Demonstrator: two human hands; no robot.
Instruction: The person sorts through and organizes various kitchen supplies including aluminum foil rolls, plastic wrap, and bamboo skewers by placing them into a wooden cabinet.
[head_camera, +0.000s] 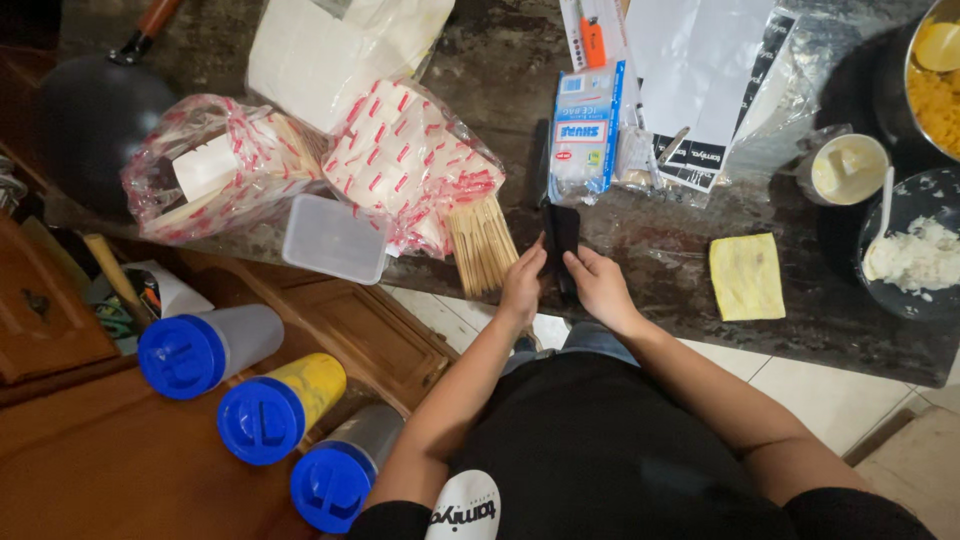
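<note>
Both of my hands hold a small black flat object (561, 232) at the near edge of a dark stone counter (660, 250). My left hand (522, 281) grips its lower left side, and my right hand (598, 283) grips its lower right side. A bundle of wooden skewers (482, 244) lies just left of my left hand, partly sticking out of a red-and-white printed plastic bag (415, 160). Behind the black object lies a blue and white packet (584, 130).
A yellow cloth (746, 276), a small cup (848, 168), a dark bowl of white rice (915, 256) and a pot of yellow food (936, 90) sit right. A clear lidded box (334, 238), another bag (215, 165) and a black pan (95, 120) lie left. Three blue-lidded bottles (262, 415) lie on a wooden surface.
</note>
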